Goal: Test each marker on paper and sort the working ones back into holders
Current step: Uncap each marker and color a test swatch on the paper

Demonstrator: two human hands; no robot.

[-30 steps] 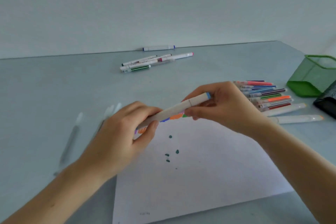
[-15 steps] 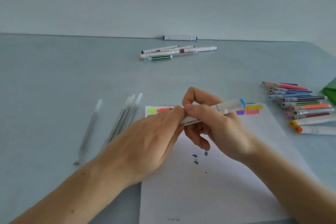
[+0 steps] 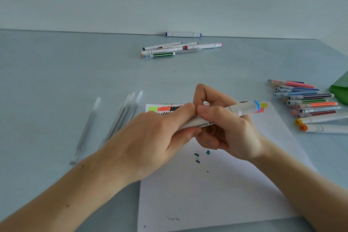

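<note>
At the centre of the frame a white marker (image 3: 222, 117) with a blue band near its right end is held over the upper part of the paper (image 3: 212, 190), which lies on the worktop (image 3: 56, 73). The left hand (image 3: 150, 137) is curled round the marker's left end, which is hidden inside the grip, and the right hand (image 3: 226, 130) pinches the barrel just beside it, thumb on top. The step in hand is judged to be the opening or closing of the cap at the left end; which of the two cannot be told. A row of coloured test swatches (image 3: 165, 108) runs along the paper's top edge, and a few teal dabs (image 3: 196, 156) sit at mid-sheet. If the cap is being pulled, the next move calls for a straight pull apart and a stroke on bare paper. Untested markers appear to wait in a pile (image 3: 308, 100) at the right edge, beside a green holder (image 3: 340, 90) only partly in view. Other markers (image 3: 169, 49) lie at upper centre.
</note>
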